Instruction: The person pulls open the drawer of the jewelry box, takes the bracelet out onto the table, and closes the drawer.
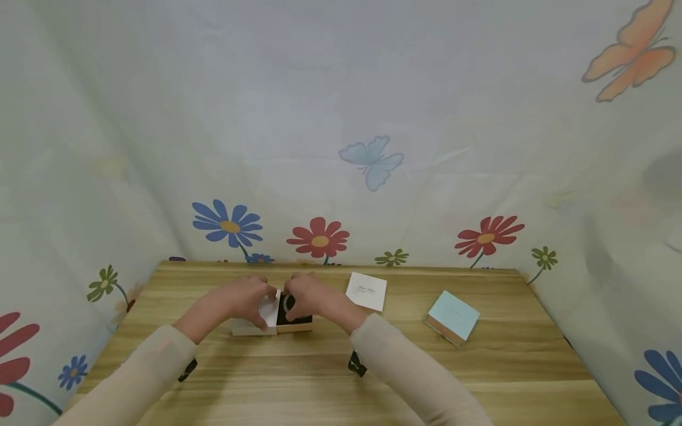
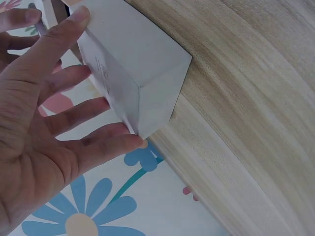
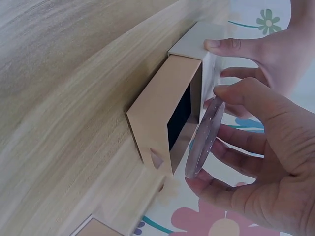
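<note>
On the left part of the table lies a jewelry box with a white sleeve and a tan drawer, pulled partway out to the right. Black lining shows inside the drawer. My left hand grips the sleeve, with the thumb on its near side and fingers spread over the top. Between thumb and fingertips my right hand pinches a translucent, pale greyish bangle. It hangs tilted right over the drawer's opening.
A white box with small lettering lies behind my right forearm. Farther right, a light blue box with a tan side sits at an angle. Cloth printed with flowers and butterflies stands around the wooden table.
</note>
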Available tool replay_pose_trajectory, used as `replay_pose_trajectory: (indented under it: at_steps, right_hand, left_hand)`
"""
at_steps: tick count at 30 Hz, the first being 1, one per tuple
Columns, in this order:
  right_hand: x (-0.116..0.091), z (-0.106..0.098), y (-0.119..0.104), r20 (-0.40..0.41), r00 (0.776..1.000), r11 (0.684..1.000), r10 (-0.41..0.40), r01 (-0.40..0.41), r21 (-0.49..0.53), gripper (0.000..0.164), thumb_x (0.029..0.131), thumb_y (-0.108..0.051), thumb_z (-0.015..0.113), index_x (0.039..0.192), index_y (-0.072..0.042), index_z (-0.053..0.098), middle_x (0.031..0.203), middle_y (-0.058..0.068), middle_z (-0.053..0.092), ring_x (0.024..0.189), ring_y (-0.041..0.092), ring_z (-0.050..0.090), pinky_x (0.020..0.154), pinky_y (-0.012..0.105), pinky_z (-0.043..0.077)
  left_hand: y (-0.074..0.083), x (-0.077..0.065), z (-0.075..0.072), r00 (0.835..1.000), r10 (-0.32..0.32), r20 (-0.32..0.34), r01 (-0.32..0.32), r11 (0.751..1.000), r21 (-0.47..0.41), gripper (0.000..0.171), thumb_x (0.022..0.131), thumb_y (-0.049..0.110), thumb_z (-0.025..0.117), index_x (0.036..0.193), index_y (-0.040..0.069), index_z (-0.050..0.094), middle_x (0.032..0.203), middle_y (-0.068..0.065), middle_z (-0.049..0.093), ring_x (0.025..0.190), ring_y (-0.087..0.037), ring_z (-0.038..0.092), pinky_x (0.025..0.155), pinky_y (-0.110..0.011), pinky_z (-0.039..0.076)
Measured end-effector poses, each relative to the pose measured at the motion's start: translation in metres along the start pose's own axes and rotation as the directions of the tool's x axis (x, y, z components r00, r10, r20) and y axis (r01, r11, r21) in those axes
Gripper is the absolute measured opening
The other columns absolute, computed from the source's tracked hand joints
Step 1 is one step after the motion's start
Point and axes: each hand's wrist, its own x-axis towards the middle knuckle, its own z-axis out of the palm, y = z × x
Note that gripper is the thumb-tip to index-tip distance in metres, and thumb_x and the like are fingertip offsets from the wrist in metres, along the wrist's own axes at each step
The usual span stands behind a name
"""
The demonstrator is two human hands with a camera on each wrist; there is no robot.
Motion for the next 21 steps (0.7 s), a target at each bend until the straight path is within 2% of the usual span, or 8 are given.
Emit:
replay_pose_trajectory:
  at_steps: [8, 15, 21]
  right_hand:
    - [-0.008, -0.003, 0.006, 0.000, 0.999, 0.999, 0.035, -0.035, 0.033, 0.047, 0.086, -0.036, 0.082, 0.126, -0.015, 0.069, 0.119, 0.000, 0.063, 0.097, 0.013, 0.058, 0.101, 0.034, 0.044]
    - [-0.020, -0.003, 0.008, -0.022, 0.998, 0.996, 0.056, -0.054, 0.068, 0.049, 0.083, -0.036, 0.085, 0.124, -0.013, 0.069, 0.116, 0.001, 0.062, 0.095, 0.015, 0.055, 0.079, 0.025, 0.051]
    - [-0.029, -0.002, 0.009, -0.036, 0.998, 0.995, 0.045, -0.041, 0.087, 0.052, 0.082, -0.035, 0.086, 0.125, -0.012, 0.069, 0.120, 0.002, 0.062, 0.097, 0.015, 0.056, 0.082, 0.024, 0.053]
  left_hand:
    - [0.003, -0.001, -0.002, 0.999, -0.035, 0.012, 0.035, 0.999, -0.017, 0.062, 0.065, 0.044, 0.096, 0.112, 0.010, 0.074, 0.102, -0.007, 0.063, 0.086, -0.022, 0.062, 0.079, -0.042, 0.055]
    - [0.003, -0.001, -0.002, 0.999, -0.048, 0.014, 0.049, 0.999, -0.017, 0.062, 0.064, 0.044, 0.096, 0.111, 0.010, 0.074, 0.101, -0.007, 0.063, 0.086, -0.022, 0.062, 0.080, -0.042, 0.055]
    - [0.003, 0.000, -0.002, 0.998, -0.051, 0.021, 0.051, 0.999, -0.012, 0.063, 0.064, 0.045, 0.096, 0.111, 0.010, 0.074, 0.102, -0.007, 0.063, 0.086, -0.022, 0.061, 0.080, -0.043, 0.055]
